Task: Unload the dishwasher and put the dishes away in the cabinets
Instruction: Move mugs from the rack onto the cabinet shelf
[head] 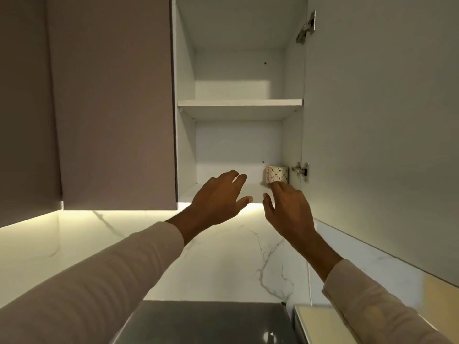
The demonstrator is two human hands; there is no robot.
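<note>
We record an upper cabinet (pixel 239 155) with its door (pixel 382 120) swung open to the right on 2 visible hinges. Inside, 1 middle shelf (pixel 239 103) carries nothing that we can see. On the bottom shelf, at the back right corner, stands 1 patterned cup (pixel 277 173). The left hand (pixel 218 197) is raised in front of the bottom shelf, fingers spread apart and holding nothing. The right hand (pixel 288 207) is raised just below and in front of the cup, fingers loosely apart; we cannot tell whether its fingertips touch the cup. Both arms wear pale long sleeves. A marble-veined backsplash (pixel 223 256) runs below the cabinet, lit from above.
</note>
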